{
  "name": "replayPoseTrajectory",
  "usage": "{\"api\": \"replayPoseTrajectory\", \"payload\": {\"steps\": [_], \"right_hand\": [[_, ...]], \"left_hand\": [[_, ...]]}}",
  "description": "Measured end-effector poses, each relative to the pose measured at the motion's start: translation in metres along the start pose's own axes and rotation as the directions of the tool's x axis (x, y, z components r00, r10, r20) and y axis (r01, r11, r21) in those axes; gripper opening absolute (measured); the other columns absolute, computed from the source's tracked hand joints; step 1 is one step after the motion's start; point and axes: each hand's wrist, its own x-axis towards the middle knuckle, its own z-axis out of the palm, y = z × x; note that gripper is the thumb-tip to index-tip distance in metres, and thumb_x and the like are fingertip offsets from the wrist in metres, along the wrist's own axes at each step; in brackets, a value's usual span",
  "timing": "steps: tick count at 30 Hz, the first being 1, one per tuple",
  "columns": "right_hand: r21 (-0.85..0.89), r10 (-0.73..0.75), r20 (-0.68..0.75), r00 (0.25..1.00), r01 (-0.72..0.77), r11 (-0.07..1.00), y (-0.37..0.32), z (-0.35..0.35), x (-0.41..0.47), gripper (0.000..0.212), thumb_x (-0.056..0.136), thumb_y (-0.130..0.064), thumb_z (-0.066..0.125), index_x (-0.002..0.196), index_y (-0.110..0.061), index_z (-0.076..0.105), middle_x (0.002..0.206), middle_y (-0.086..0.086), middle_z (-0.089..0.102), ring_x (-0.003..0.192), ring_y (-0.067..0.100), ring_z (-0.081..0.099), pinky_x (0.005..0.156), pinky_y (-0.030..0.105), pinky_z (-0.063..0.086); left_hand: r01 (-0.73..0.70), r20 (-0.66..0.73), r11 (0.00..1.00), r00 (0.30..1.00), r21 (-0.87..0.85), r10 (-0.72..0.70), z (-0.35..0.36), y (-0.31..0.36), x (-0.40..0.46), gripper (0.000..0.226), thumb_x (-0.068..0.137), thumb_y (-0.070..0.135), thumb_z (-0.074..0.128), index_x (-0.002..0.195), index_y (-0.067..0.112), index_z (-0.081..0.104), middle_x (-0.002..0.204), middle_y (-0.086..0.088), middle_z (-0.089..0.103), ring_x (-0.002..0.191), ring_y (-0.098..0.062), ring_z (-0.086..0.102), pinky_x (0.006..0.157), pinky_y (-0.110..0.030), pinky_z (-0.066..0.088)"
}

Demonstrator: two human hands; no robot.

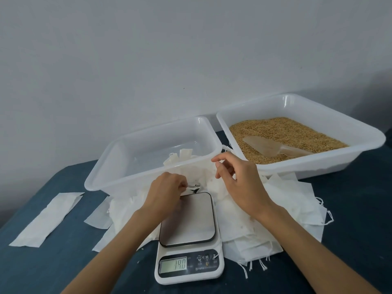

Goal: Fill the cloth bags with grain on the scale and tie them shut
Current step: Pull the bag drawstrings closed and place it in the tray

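Taking the scale (pixel 187 238) as the landmark: far to its left, two flat white strips (pixel 45 219) lie on the dark blue bench (pixel 63 262), thin and limp, likely to slide or lift at a touch. Just behind and left of the scale stands the clear tray (pixel 127 166), holding only a few white pieces against its near wall. The left hand (pixel 167 190) sits at the scale's far left corner, fingers curled and pinching the thin white cloth there; whether that is a bag's mouth or its drawstring cannot be made out. The scale's platter carries no bag, though the display shows a reading. The right hand (pixel 237 177) hovers just behind and right of the scale, fingers loosely bent and spread, thumb and forefinger apart, gripping nothing that can be seen. Below it and spreading right of the scale lies the heap of cloth bags (pixel 265 225), empty, soft, very light, with thin cords trailing from their edges. They will probably cling together and collapse when lifted, so each is best taken at the open hem, both hands parting the mouth, and closed by the cords. Far right and behind the scale sits the grain tray (pixel 318 166), its grain (pixel 297 132) loose and spill-prone, with a translucent scoop (pixel 273 148) lying in it, handle toward the right.
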Motion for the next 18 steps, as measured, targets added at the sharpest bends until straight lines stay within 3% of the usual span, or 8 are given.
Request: {"api": "replayPoseTrajectory", "payload": {"steps": [4, 8, 11, 15, 18], "right_hand": [[0.003, 0.016, 0.021, 1.000, -0.016, 1.000, 0.000, 0.000, -0.001, 0.012, 0.102, -0.023, 0.056, 0.108, -0.023, 0.066, 0.071, -0.012, 0.067, 0.065, 0.012, 0.064, 0.057, 0.012, 0.043], [-0.006, 0.022, 0.033, 0.999, -0.021, 1.000, 0.000, 0.000, -0.002, 0.012, 0.102, -0.023, 0.056, 0.109, -0.023, 0.066, 0.071, -0.011, 0.067, 0.065, 0.011, 0.063, 0.057, 0.011, 0.043], [-0.013, 0.014, 0.042, 0.999, -0.013, 1.000, -0.001, 0.001, -0.002, 0.012, 0.102, -0.023, 0.056, 0.109, -0.022, 0.066, 0.072, -0.011, 0.067, 0.067, 0.010, 0.064, 0.058, 0.010, 0.043], [0.001, 0.019, 0.029, 0.999, -0.019, 1.000, -0.001, 0.000, -0.002, 0.012, 0.102, -0.022, 0.057, 0.108, -0.022, 0.067, 0.076, -0.012, 0.068, 0.073, 0.008, 0.065, 0.062, 0.009, 0.043], [0.044, 0.026, 0.030, 0.999, -0.027, 0.999, -0.002, 0.001, -0.001, 0.019, 0.100, -0.033, 0.061, 0.116, -0.025, 0.066, 0.101, -0.015, 0.067, 0.088, 0.006, 0.064, 0.070, 0.010, 0.046]], "left_hand": [[-0.037, 0.030, 0.999, 0.999, 0.031, 0.036, 0.001, 0.003, 0.000, 0.030, 0.097, 0.013, 0.059, 0.121, 0.028, 0.069, 0.102, -0.002, 0.075, 0.100, -0.032, 0.065, 0.082, -0.040, 0.052], [-0.030, 0.024, 0.987, 0.999, 0.157, 0.027, 0.001, 0.000, 0.010, 0.019, 0.099, 0.016, 0.055, 0.098, 0.020, 0.074, 0.100, -0.002, 0.073, 0.096, -0.030, 0.064, 0.075, -0.035, 0.048], [-0.086, -0.051, 0.985, 0.994, 0.151, 0.095, -0.001, 0.003, 0.002, 0.021, 0.103, 0.018, 0.051, 0.094, 0.016, 0.070, 0.094, -0.001, 0.070, 0.090, -0.030, 0.063, 0.073, -0.040, 0.050], [-0.213, -0.342, 0.976, 0.921, -0.041, 0.186, -0.011, 0.018, -0.020, 0.013, 0.103, 0.015, 0.060, 0.092, 0.013, 0.066, 0.089, 0.002, 0.063, 0.074, -0.026, 0.057, 0.063, -0.042, 0.050], [-0.267, -0.566, 0.925, 0.821, -0.270, 0.072, -0.022, 0.037, -0.032, 0.006, 0.100, 0.010, 0.067, 0.093, 0.011, 0.067, 0.102, 0.003, 0.059, 0.085, -0.019, 0.057, 0.067, -0.031, 0.049]]}}
